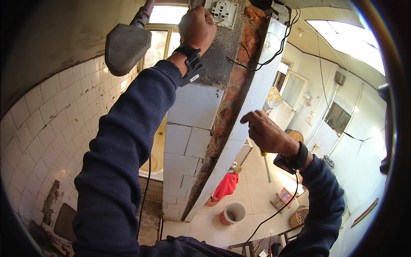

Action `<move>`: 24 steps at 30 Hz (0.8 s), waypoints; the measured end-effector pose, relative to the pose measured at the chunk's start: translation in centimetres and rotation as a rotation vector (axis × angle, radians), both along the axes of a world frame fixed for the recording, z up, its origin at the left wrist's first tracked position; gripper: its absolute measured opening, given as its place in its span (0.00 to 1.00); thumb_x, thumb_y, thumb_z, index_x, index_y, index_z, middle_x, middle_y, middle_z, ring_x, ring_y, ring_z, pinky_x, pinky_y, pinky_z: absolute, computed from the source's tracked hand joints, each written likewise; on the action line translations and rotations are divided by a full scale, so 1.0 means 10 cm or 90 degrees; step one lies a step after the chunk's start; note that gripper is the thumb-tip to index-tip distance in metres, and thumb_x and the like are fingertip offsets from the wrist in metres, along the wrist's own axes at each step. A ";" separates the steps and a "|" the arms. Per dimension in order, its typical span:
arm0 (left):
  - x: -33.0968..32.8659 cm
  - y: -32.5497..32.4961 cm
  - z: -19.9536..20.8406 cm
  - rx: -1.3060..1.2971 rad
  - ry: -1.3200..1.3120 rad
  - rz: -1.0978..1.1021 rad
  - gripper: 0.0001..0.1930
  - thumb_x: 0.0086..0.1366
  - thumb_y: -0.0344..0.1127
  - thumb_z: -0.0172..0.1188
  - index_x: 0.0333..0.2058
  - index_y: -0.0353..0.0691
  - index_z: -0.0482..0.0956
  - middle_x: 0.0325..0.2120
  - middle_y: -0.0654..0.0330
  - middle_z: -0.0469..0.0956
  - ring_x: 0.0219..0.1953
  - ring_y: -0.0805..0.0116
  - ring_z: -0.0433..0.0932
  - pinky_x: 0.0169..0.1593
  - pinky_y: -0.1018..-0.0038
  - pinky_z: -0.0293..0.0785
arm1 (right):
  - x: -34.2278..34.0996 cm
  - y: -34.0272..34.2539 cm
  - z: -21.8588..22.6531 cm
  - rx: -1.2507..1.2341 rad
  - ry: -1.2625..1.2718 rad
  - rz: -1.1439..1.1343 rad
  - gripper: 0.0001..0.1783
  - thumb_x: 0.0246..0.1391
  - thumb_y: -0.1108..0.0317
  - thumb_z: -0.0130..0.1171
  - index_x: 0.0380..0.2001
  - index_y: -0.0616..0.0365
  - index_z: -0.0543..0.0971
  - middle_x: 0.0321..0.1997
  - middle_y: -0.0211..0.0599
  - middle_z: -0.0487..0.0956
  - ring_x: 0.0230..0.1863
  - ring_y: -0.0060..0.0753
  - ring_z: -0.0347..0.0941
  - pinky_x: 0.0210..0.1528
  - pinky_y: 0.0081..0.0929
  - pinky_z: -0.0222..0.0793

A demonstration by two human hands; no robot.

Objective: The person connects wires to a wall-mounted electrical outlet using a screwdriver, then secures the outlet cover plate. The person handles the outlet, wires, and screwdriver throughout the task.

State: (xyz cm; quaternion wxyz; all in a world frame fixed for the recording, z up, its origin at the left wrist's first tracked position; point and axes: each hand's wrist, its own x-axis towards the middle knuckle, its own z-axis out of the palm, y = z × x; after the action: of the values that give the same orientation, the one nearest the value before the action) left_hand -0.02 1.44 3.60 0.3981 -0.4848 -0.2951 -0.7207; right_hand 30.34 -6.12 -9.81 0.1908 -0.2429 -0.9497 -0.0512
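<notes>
High on the pillar, a white wall socket (223,13) sits with its inner frame exposed. My left hand (198,28) is closed at the socket's left edge; a thin, short piece shows by its fingertips, and what they grip is hidden. Lower and to the right, beside the pillar's edge, my right hand (269,132) has its fingers curled. From under its palm a screwdriver (267,166) points down, a bit of yellow handle and a thin shaft showing. Loose black wires (266,62) with bare ends hang from the pillar just right of the socket.
Exposed brick (234,81) and white tiles (195,105) cover the pillar. A dark grey wedge-shaped object (127,49) hangs close at upper left. On the floor below stand a bucket (233,213), a red cloth (227,186) and a small stool (283,198). A black cable (274,212) trails from my right wrist.
</notes>
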 end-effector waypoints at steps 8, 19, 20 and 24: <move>0.02 0.03 -0.04 0.040 0.017 -0.009 0.04 0.62 0.31 0.63 0.30 0.38 0.81 0.25 0.50 0.83 0.30 0.45 0.83 0.35 0.58 0.79 | -0.18 -0.23 0.63 0.222 0.471 0.252 0.11 0.60 0.86 0.60 0.42 0.63 0.74 0.43 0.40 0.76 0.28 0.29 0.80 0.29 0.26 0.76; 0.05 0.03 -0.08 0.063 -0.015 0.007 0.04 0.62 0.31 0.64 0.32 0.38 0.81 0.25 0.51 0.83 0.30 0.46 0.83 0.35 0.59 0.79 | -0.87 -0.07 0.79 0.681 0.435 0.327 0.20 0.47 0.79 0.73 0.44 0.57 0.78 0.50 0.45 0.75 0.44 0.45 0.79 0.37 0.35 0.79; 0.05 0.03 -0.08 0.051 -0.019 0.007 0.04 0.62 0.31 0.64 0.32 0.38 0.81 0.25 0.51 0.83 0.30 0.46 0.83 0.35 0.59 0.79 | -0.86 -0.05 0.77 0.685 0.400 0.340 0.21 0.47 0.79 0.74 0.44 0.58 0.78 0.50 0.46 0.75 0.44 0.45 0.79 0.38 0.35 0.80; 0.09 0.01 -0.08 0.026 -0.050 0.005 0.05 0.61 0.33 0.65 0.32 0.38 0.82 0.26 0.51 0.83 0.31 0.47 0.83 0.36 0.59 0.79 | -0.80 -0.04 0.67 0.665 0.340 0.375 0.23 0.47 0.79 0.74 0.46 0.58 0.77 0.53 0.48 0.76 0.44 0.46 0.80 0.39 0.34 0.82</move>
State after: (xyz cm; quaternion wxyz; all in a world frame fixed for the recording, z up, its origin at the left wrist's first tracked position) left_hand 0.93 1.51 2.83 0.3990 -0.4467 -0.2981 -0.7432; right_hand 22.32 -6.51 -3.10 0.5187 0.1476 -0.7468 -0.3892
